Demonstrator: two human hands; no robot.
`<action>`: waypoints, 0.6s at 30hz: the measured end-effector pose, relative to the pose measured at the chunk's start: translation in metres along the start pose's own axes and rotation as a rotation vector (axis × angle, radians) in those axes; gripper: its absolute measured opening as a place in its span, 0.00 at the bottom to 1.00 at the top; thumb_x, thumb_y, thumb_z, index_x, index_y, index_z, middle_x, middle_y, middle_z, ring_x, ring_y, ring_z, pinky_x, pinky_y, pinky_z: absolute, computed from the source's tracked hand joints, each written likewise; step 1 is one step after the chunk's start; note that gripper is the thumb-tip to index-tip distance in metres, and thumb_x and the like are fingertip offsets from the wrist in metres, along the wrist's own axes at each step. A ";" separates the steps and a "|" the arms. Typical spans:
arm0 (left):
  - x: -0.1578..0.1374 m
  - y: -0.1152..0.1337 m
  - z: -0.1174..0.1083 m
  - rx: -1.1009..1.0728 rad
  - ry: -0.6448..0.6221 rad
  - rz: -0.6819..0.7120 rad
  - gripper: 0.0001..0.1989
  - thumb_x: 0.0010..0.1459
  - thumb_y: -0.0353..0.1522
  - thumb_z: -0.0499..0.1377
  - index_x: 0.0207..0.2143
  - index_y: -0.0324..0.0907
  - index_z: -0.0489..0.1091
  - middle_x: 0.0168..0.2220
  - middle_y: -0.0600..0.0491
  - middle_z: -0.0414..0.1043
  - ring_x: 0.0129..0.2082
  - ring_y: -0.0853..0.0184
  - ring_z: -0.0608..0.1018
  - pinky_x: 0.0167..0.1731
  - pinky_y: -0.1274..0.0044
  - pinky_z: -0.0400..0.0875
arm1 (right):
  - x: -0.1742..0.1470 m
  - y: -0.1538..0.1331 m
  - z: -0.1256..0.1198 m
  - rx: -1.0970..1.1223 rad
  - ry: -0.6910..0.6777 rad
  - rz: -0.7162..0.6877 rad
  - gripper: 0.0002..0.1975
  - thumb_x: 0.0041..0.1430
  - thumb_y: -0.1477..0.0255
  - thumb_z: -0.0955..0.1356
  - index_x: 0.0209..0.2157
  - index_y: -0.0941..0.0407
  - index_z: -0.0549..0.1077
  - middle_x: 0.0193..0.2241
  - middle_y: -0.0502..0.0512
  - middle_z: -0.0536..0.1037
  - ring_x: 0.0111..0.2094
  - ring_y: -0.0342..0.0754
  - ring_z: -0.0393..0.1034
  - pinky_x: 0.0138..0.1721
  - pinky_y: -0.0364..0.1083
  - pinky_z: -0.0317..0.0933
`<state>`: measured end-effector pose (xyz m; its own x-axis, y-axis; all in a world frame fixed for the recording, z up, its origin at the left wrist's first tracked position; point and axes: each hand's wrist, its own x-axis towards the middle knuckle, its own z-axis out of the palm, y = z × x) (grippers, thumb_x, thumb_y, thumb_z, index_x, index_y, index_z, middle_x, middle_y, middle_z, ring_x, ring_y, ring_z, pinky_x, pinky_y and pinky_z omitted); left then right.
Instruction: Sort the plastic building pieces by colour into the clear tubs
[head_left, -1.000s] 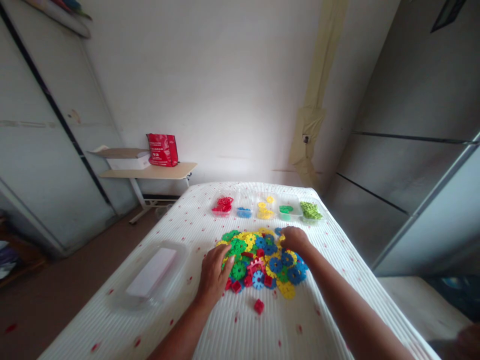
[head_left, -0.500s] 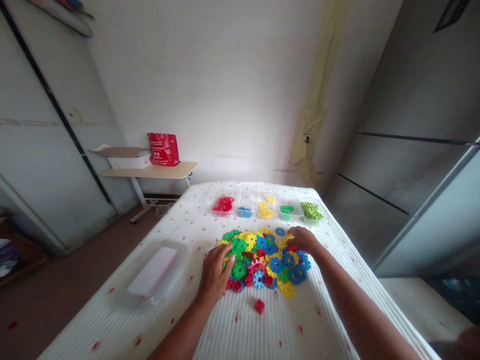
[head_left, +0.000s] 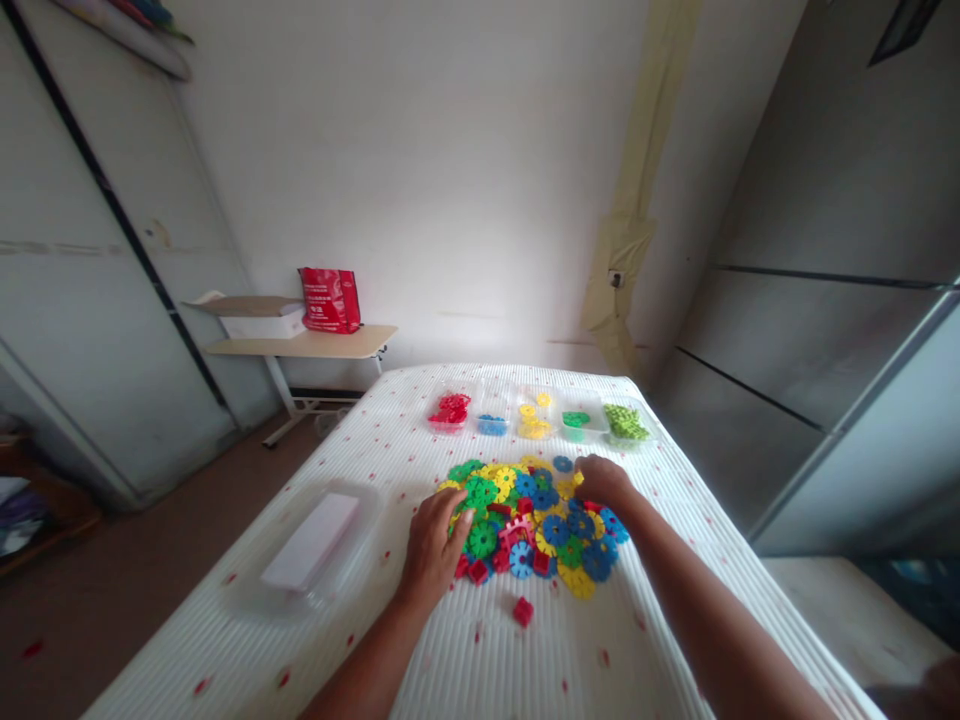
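A mixed pile of notched plastic building discs in green, yellow and blue lies on the bed-like surface, with red blocks among them. My left hand rests against the pile's left side, thumb and fingers apart, holding nothing. At the far right of the pile my right hand is bent down, its fingertips pinched on a yellow notched disc; the fingers are partly hidden. One red block lies apart, in front of the pile.
Behind the pile stand clear boxes of sorted pieces: red, blue, yellow, green and light green. At left, a clear tray holds a pale pink slab. A side table carries a red bag.
The fingers of my right hand have drawn together on the yellow disc at the pile's far right edge. My left hand stays at the left side. The view has shifted slightly.
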<state>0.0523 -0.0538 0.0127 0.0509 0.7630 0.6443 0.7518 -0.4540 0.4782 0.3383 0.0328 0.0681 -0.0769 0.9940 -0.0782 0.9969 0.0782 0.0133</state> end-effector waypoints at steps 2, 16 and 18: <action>0.000 0.000 0.000 -0.008 0.008 0.009 0.15 0.59 0.36 0.49 0.46 0.43 0.67 0.45 0.48 0.71 0.47 0.63 0.71 0.47 0.67 0.67 | -0.001 0.003 -0.002 0.012 0.009 0.016 0.19 0.44 0.70 0.67 0.42 0.56 0.72 0.41 0.60 0.74 0.42 0.53 0.69 0.36 0.46 0.60; 0.000 0.000 0.000 -0.001 0.008 0.010 0.15 0.59 0.36 0.49 0.45 0.43 0.68 0.44 0.48 0.71 0.46 0.64 0.72 0.47 0.68 0.68 | -0.007 -0.022 -0.009 -0.014 -0.051 -0.079 0.19 0.42 0.67 0.68 0.40 0.53 0.73 0.41 0.58 0.75 0.40 0.52 0.70 0.35 0.45 0.60; 0.000 -0.001 0.000 0.000 0.008 0.006 0.14 0.59 0.36 0.49 0.45 0.43 0.68 0.44 0.48 0.71 0.46 0.64 0.72 0.47 0.68 0.68 | -0.008 -0.023 -0.008 -0.038 -0.028 -0.083 0.18 0.44 0.67 0.67 0.40 0.54 0.73 0.41 0.59 0.75 0.41 0.54 0.70 0.36 0.47 0.61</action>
<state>0.0521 -0.0532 0.0125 0.0504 0.7565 0.6521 0.7515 -0.4587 0.4741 0.3158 0.0236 0.0767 -0.1579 0.9814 -0.1089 0.9856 0.1634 0.0431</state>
